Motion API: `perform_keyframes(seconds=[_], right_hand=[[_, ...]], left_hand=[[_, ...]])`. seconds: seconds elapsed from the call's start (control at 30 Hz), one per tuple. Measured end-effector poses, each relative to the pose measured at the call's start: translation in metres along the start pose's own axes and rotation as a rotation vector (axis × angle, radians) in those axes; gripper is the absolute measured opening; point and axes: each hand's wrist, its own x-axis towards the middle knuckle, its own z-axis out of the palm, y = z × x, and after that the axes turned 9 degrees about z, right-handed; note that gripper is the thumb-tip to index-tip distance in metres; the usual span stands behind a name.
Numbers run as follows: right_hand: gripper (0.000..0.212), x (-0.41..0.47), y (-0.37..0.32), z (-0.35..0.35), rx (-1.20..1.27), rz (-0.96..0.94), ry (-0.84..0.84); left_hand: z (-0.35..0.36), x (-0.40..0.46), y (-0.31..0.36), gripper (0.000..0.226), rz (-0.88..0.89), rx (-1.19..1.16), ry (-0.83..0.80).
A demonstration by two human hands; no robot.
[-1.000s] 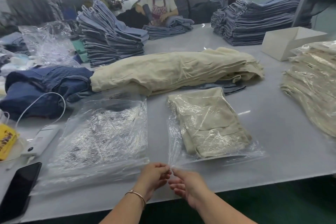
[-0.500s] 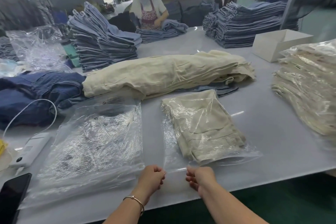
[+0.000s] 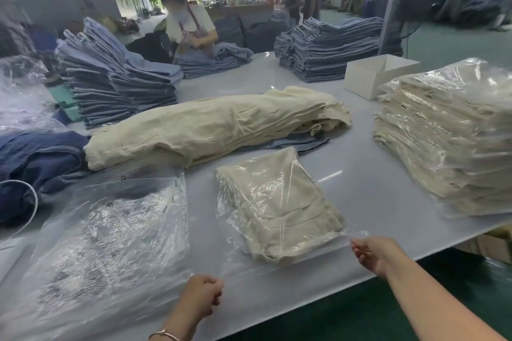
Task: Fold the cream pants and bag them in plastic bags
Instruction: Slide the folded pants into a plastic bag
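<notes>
The bagged cream pants [image 3: 279, 205] are laid on the worktop [image 3: 360, 174] just ahead, long axis slanting away, bag mouth [image 3: 277, 266] pinched taut between left hand [image 3: 201, 297] and nearer right hand [image 3: 372, 253].

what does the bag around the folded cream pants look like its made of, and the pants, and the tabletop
Bag: thin clear plastic film, glossy; it crinkles, glints, and the cloth shows through.
Folded cream pants: matte woven cloth, perhaps cotton or linen; soft creases, no shine.
Tabletop: smooth, pale, hard sheet, maybe laminate or plastic; it shows faint window glare.
</notes>
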Motion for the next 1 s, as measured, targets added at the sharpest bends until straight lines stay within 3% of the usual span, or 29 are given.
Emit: perform_keyframes(seconds=[0.23,0.33,0.4,0.43,0.5,0.6,0.67,0.73,0.8,0.83,0.93,1.0], right_hand=[[0.021,0.012,-0.011,-0.022,-0.097,0.010,0.008],[0.018,0.020,-0.021,-0.017,-0.360,-0.168,0.210],[0.020,0.025,-0.030,-0.004,-0.508,-0.348,0.278],[0.028,0.026,-0.034,0.006,-0.588,-0.402,0.266],[0.066,0.028,-0.036,0.031,-0.710,-0.430,0.199],[0.091,0.033,-0.041,0.063,-0.788,-0.444,0.115],[0.081,0.041,-0.050,0.071,-0.762,-0.411,0.054],[0.055,0.050,-0.066,0.068,-0.649,-0.358,-0.096],[0.033,0.051,-0.091,0.057,-0.593,-0.380,-0.231],[0.032,0.050,-0.107,0.048,-0.588,-0.420,-0.270],[0.030,0.037,-0.167,0.010,-0.670,-0.597,-0.249],[0.018,0.026,-0.211,-0.026,-0.742,-0.750,-0.166]], left_hand=[[-0.018,0.000,-0.002,0.024,-0.013,0.026,-0.059],[-0.025,0.006,0.010,0.012,-0.058,0.018,-0.109],[-0.026,0.015,0.023,0.024,-0.079,-0.086,-0.087],[-0.023,0.019,0.030,0.040,-0.075,-0.160,-0.082],[-0.010,0.029,0.047,0.071,-0.060,-0.239,-0.105],[0.021,0.045,0.071,0.077,-0.109,-0.331,-0.120],[0.041,0.054,0.085,0.069,-0.109,-0.317,-0.112],[0.060,0.062,0.102,0.055,-0.113,-0.377,-0.114],[0.081,0.068,0.126,0.047,-0.120,-0.455,-0.106],[0.092,0.071,0.140,0.046,-0.106,-0.467,-0.105],[0.128,0.077,0.197,0.026,0.001,-0.527,-0.139],[0.156,0.079,0.246,0.027,0.092,-0.547,-0.194]])
